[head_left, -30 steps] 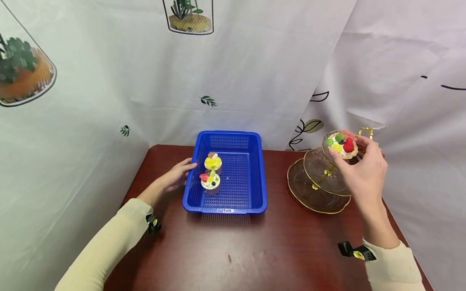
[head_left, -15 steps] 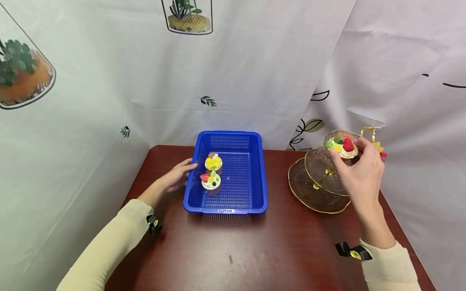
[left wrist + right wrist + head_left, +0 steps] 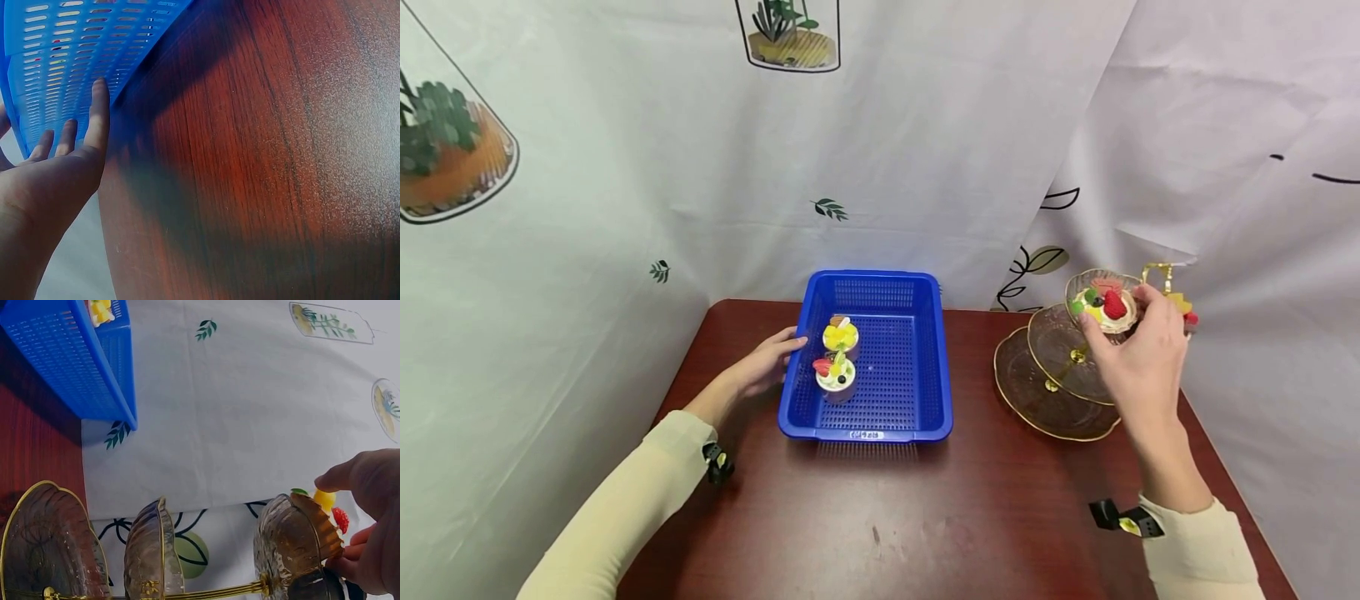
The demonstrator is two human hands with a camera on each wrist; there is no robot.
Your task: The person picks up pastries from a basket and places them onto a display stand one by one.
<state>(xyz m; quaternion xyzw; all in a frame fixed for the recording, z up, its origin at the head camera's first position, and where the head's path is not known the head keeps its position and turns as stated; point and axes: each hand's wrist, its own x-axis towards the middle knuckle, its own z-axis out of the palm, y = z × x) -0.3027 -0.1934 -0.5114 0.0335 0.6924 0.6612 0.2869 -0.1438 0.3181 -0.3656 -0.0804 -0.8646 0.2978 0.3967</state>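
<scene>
Fingers point(image 3: 1095, 337), right hand point(image 3: 1146, 358): curled, pinching fruit tart point(image 3: 1103, 312).
Left hand point(image 3: 762, 364): nearly straight, touching basket point(image 3: 887, 375) at left wall.
Fruit tart: at stand's point(image 3: 1063, 379) top tier, contact unclear.
Stand: worktop's point(image 3: 925, 500) far right corner.
Basket: near far edge, two fruit cups point(image 3: 837, 385) inside.

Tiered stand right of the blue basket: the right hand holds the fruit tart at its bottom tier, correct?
Not quite: the right hand holds the fruit tart at the top tier, not the bottom, as the right wrist view shows. The tiered stand is right of the blue basket.
</scene>
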